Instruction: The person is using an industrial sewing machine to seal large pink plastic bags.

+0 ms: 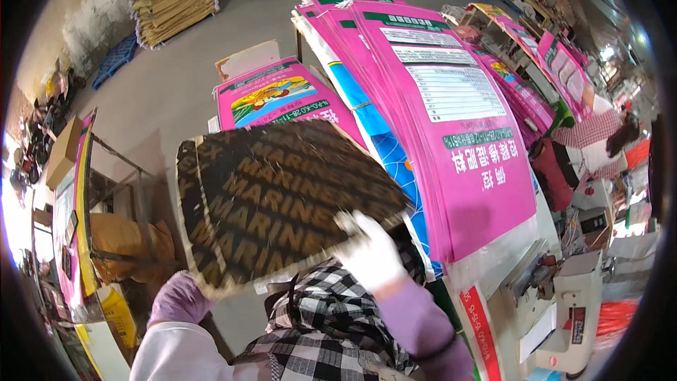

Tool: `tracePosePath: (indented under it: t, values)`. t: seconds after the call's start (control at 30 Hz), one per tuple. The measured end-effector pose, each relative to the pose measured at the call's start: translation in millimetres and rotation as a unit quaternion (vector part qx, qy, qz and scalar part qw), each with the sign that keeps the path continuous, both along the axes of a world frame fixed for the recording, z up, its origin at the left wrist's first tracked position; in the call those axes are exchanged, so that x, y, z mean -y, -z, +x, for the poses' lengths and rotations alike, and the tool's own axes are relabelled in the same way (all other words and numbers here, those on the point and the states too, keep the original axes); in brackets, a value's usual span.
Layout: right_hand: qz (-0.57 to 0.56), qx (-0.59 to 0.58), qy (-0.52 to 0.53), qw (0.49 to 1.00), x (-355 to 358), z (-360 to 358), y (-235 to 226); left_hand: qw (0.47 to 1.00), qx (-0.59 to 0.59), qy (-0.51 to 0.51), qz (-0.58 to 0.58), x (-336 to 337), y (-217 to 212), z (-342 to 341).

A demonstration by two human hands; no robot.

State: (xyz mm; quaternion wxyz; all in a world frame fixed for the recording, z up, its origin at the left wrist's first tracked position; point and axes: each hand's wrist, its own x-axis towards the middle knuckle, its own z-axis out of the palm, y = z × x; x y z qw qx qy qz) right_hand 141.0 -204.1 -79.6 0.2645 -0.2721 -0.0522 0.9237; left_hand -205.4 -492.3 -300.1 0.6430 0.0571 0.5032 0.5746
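A dark brown plywood board [282, 194] with pale repeated lettering and worn, light edges is tilted up in front of my checked black-and-white clothing. At its near right edge is my right hand [372, 250], in a white glove, its slightly blurred fingers bent over the rim. My left arm, in a purple sleeve cuff [180, 298], reaches the near left corner. The board hides the fingers of that hand, which holds it up from below. Just beyond the board lies a pink printed sack [282, 88], partly covered by it.
A tall stack of pink printed sacks [451, 127] stands close on my right, with a blue-and-white sheet [367, 109] along its side. A white sewing machine [575, 310] is at lower right. Left is a metal frame [127, 183]. Yellowish sacks [176, 0] and a blue pallet [116, 60] stand farther off.
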Motion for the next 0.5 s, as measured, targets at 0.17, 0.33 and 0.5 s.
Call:
tracePosePath:
  t: [0.17,0.33,0.5]
  values:
    - [-0.041,0.109,0.071,0.991,-27.0,-30.0,152.0,0.991,0.032,0.054,0.121,-130.6,-2.1,37.7]
    - [-0.063,0.146,0.158,0.975,-25.8,16.1,195.1,0.987,-0.138,0.068,0.056,-132.5,50.2,48.7]
    - [0.035,0.253,0.162,0.953,-1.9,-6.3,261.2,0.945,-0.302,0.092,0.081,-200.8,8.8,79.4]
